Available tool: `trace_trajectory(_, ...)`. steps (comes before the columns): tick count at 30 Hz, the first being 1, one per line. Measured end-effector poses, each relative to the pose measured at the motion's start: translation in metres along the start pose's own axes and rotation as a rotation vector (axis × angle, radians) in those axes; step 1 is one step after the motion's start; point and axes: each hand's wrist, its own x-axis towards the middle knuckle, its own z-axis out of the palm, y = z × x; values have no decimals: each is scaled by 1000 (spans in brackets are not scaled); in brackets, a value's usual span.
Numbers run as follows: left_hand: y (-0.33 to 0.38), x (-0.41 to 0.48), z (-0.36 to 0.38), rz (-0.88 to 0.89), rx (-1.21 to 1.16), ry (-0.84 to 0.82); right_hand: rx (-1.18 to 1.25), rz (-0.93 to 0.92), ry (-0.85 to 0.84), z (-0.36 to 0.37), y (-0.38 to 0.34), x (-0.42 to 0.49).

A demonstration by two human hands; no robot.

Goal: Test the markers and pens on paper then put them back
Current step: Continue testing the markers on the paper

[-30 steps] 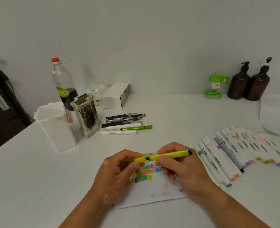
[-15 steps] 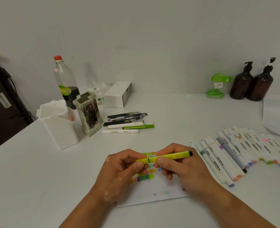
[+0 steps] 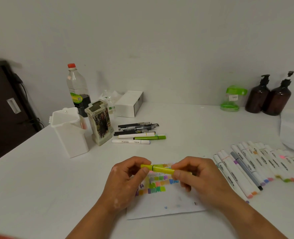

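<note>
A yellow-green highlighter (image 3: 161, 169) is held level between both hands, just above the paper (image 3: 170, 202). My left hand (image 3: 125, 180) pinches its cap end. My right hand (image 3: 199, 180) grips the barrel and hides its right end. The paper carries several coloured test swatches and lies on the white table (image 3: 39, 187). A row of white markers (image 3: 256, 168) lies to the right. A small pile of pens and markers (image 3: 137, 132) lies behind, next to a patterned pen holder (image 3: 100, 125) and a white holder (image 3: 70, 131).
A bottle with a red cap (image 3: 78, 90) and a white box (image 3: 129, 104) stand at the back left. Two brown pump bottles (image 3: 270, 97) and a green container (image 3: 232, 98) stand at the back right. A dark cabinet (image 3: 3, 107) is beside the table's left edge.
The highlighter's barrel has slid further into my right hand, so its black right end is now hidden. Both hands have stayed over the paper.
</note>
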Motion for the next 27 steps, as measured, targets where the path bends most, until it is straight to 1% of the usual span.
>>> trace_trajectory(2, -1, 0, 1, 12, 51, 2, -319, -1, -60, 1, -6, -2)
trace_trajectory(4, -1, -1, 2, 32, 90, -30, -640, -18, -124, 9, -13, -5)
trace_trajectory(5, -1, -1, 2, 35, 101, -50, -766, -13, -139, 13, -17, -7)
trace_trajectory(7, -1, -2, 3, 55, 123, -85, -922, 17, -128, 18, -22, -11)
trace_trajectory(9, -2, -3, 4, 126, 223, -89, -968, 64, -54, 13, -27, -15)
trace_trajectory(11, -1, -3, 6, 199, 347, -78, -989, 120, 54, -2, -28, -17)
trace_trajectory(13, -3, -2, 6, 258, 445, -65, -1064, 189, 143, -21, -26, -19)
trace_trajectory(15, -6, -1, 5, 296, 543, -72, -1163, 282, 194, -37, -21, -21)
trace_trajectory(18, -10, 0, 7, 251, 645, -141, -1286, 367, 194, -44, -11, -22)
trace_trajectory(20, -12, 1, 8, 211, 734, -211, -1329, 402, 189, -43, -7, -20)
trace_trajectory(22, -14, 0, 6, 193, 791, -243, -1361, 428, 205, -42, -7, -16)
trace_trajectory(25, -16, -1, -1, 180, 814, -254, -1384, 412, 220, -41, -15, -5)
trace_trajectory(27, -16, -1, -11, 182, 836, -273, -1348, 342, 197, -36, -21, 8)
